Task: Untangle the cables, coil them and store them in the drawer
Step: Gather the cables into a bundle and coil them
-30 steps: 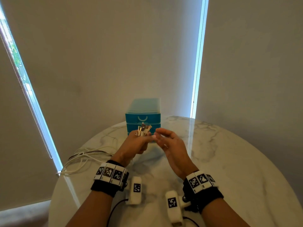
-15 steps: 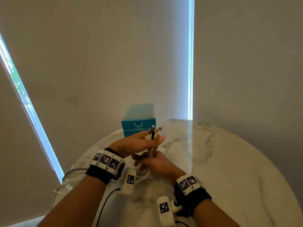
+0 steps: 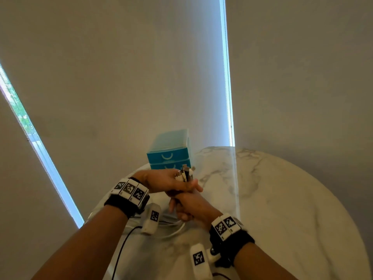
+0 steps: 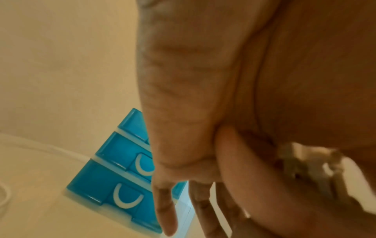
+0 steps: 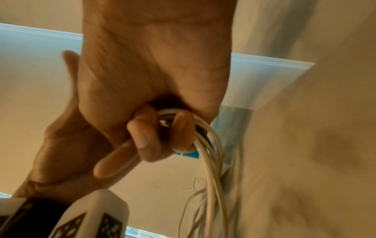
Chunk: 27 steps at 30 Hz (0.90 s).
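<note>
My left hand (image 3: 171, 181) holds a bunch of cable plug ends (image 3: 185, 173) upright, thumb pressed across them. Just below it my right hand (image 3: 188, 206) is curled round the same bundle of white cables (image 5: 209, 145), which hang down from the fist toward the table. In the left wrist view the plugs (image 4: 311, 162) show blurred behind the palm. Loops of cable (image 3: 171, 229) lie on the marble table (image 3: 282, 199) under my wrists. The blue drawer unit (image 3: 169, 154) stands at the table's far edge, its drawers closed, right behind my hands.
The round table ends close to a grey wall and roller blinds. A bright window strip (image 3: 227, 77) runs down behind the drawer unit, another at the left (image 3: 40, 150). A black lead (image 3: 121, 251) runs from my left wrist camera.
My right hand dropped from beside the left hand to beneath it and closed round the cable bundle. The left hand lifted the plug ends slightly. My head tilted upward.
</note>
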{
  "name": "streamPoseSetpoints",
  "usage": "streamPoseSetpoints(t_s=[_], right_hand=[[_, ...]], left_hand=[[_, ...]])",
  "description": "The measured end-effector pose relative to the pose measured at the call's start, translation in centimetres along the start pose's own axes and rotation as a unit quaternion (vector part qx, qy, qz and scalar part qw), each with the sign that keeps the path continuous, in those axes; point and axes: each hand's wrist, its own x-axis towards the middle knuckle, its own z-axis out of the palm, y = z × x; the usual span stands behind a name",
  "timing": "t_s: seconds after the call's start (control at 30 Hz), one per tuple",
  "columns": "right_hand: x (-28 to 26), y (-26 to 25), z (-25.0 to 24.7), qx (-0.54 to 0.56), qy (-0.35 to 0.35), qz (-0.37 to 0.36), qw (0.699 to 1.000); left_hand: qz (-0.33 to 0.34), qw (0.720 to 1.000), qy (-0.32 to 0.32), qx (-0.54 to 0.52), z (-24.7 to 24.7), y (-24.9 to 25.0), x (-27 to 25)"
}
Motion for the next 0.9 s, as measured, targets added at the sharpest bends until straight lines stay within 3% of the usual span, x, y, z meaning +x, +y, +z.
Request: streamPoseSetpoints(t_s=[0.07, 0.17, 0.3, 0.5, 0.9], right_hand=[[0.5, 0.1, 0.2, 0.012, 0.035, -0.02, 0.999], [0.6, 0.1, 0.0, -0.014, 0.064, -0.01, 0.998], [0.2, 0.0, 0.1, 0.045, 0.057, -0.036, 0.997], [0.9, 0.7, -0.8, 0.12, 0.059, -0.045, 0.99], [1.0, 0.8, -1.0, 0.181, 0.041, -0.007, 0.983]], left_hand=[[0.009, 0.992, 0.074, -0.101, 0.1, 0.4, -0.3], [0.032, 0.949, 0.15, -0.276, -0.3, 2.0, 0.3], [0.022, 0.963, 0.216, -0.157, -0.1, 3.3, 1.7], [0.008, 0.965, 0.201, -0.165, 0.4, 2.3, 2.8], [0.047, 0.971, 0.234, -0.01, 1.0, 3.3, 1.3]])
